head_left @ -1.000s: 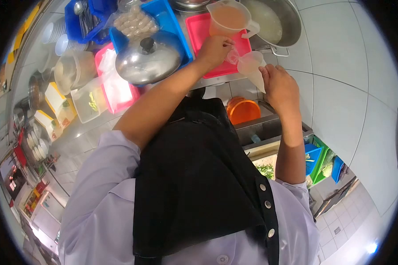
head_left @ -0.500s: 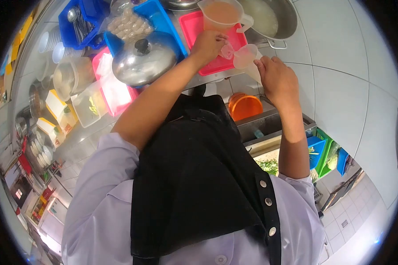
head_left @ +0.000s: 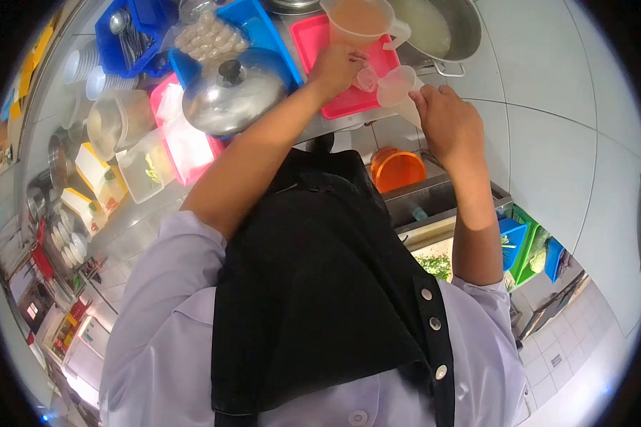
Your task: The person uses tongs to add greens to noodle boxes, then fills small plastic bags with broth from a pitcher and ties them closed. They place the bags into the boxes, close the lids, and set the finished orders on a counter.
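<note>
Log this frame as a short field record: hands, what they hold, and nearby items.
left hand: pinches the rim of the clear plastic bag
right hand: grips the bag's other side
behind the bag: pink tray, jug of orange liquid
further left: steel pot lid, blue tray
below: orange bowl

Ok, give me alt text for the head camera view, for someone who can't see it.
Seen from above, a person in a black apron holds a clear plastic bag open with the left hand and right hand over a pink tray. A jug of orange liquid stands on the tray, with a lidded steel pot to its left.
</note>
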The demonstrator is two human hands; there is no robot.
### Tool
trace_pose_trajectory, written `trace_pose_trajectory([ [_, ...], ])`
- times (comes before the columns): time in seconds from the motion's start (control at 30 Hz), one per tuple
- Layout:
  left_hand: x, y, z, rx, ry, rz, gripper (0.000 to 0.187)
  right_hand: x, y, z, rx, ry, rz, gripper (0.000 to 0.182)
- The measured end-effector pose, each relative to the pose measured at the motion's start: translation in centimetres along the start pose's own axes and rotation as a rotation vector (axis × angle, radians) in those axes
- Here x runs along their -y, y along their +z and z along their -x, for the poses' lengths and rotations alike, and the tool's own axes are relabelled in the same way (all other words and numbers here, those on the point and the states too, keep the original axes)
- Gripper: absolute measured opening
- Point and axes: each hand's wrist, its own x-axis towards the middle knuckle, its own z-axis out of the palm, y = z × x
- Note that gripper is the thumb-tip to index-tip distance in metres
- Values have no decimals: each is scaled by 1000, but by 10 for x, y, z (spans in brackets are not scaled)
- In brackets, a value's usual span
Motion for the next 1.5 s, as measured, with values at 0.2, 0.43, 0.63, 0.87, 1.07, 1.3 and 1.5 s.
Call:
trace_pose_trajectory([
  [0.2, 2, -1, 0, 2, 22, -9, 25, -1, 3, 0, -25, -19, -5, 37],
  [0.43, 5, 0, 0, -14, 36, -28, 27, -2, 3, 0, -1, -17, 1, 36],
  [0.63, 9, 1, 0, -24, -18, 43, 27, -3, 5, -1, 15, -2, -13, 36],
  [0.87, 13, -4, -2, -22, -274, 373, 25, -34, 25, 5, -54, 70, -434, 35],
  [1.07, 7, -14, -1, -37, -353, 449, 24, -38, 33, 18, -105, 77, -577, 37],
  [1.3, 4, -4, -1, -18, -286, 378, 26, -24, 33, 0, 47, 81, -337, 42],
  [1.5, 19, 1, -4, 4, -241, 308, 27, -15, 34, -11, 58, -4, -171, 43],
])
